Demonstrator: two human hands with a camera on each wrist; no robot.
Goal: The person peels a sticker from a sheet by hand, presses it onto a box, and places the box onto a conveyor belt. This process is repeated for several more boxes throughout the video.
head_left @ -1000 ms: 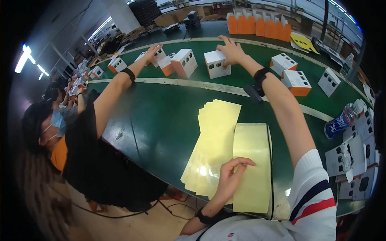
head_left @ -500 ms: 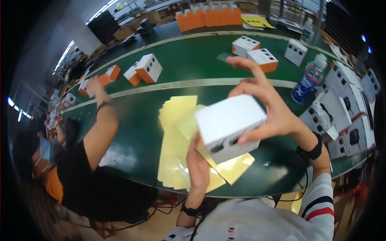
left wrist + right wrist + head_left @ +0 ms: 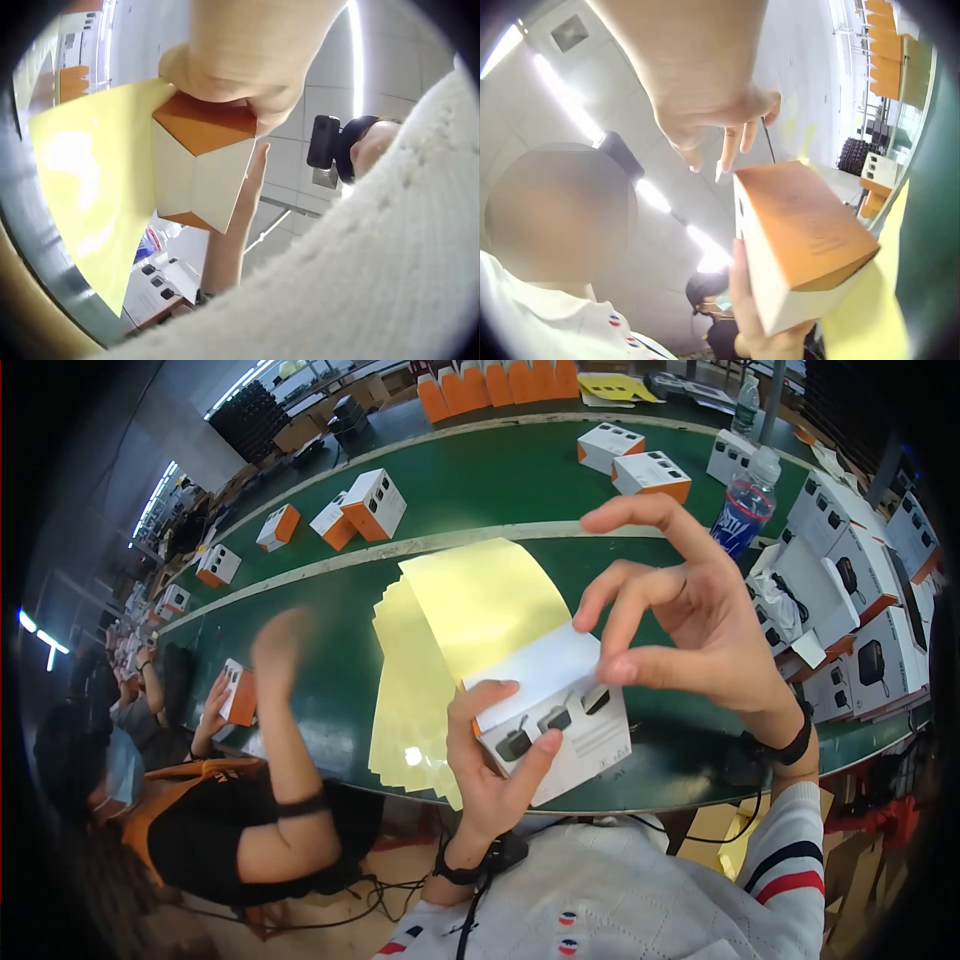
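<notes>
My left hand [image 3: 495, 760] grips a white and orange printed box [image 3: 590, 745], thumb on the printed face and fingers round its left side. In the left wrist view the box's orange end [image 3: 206, 124] sits against that hand. A curved yellow sheet [image 3: 490, 600] sticks out from behind the box, beside the fingers. More yellow sheets [image 3: 395, 700] lie fanned out underneath on the green table [image 3: 680, 760]. My right hand [image 3: 690, 600] hovers at the box's upper right edge, index finger raised, fingers and thumb spread apart. A small whitish bit [image 3: 719, 171] shows at one of its fingertips.
Several similar boxes [image 3: 372, 505] stand on the green strip beyond a pale rail [image 3: 445, 543]. At right are a drink bottle [image 3: 742, 510] and stacked boxes [image 3: 870, 575]. A masked person [image 3: 120, 760] sits close on the left, holding a box [image 3: 238, 693].
My right hand has brought the box back from the green strip and let it go into my left hand. The yellow sheet has lifted with it. The neighbour has also drawn a box close.
</notes>
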